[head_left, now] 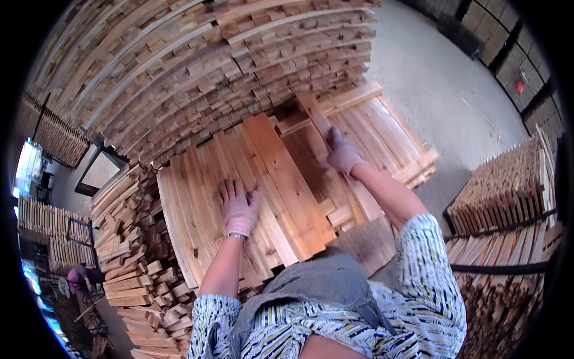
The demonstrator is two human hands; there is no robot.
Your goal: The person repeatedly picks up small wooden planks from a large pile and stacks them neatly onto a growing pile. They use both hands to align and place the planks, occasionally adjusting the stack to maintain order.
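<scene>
My left hand [239,208], in a pale pinkish work glove, lies flat with fingers apart on a row of light wooden boards [194,197] set side by side. A redder plank [284,173] lies at the right end of that row. Farther right, my gloved right hand [345,154] is closed around a narrow wooden board [315,112], whose far end reaches toward the tall wood pile. Its fingers are partly hidden. Beneath and beyond this board is another layer of boards [385,125] with crosswise strips at its edges. A darker gap separates the two groups.
A tall wall of stacked lumber [239,66] rises along the far side. Loose short wood pieces [149,287] are heaped at the left. More bundled slats [502,191] stand at the right, past the concrete floor [442,90]. Another person [84,276] bends at the far left.
</scene>
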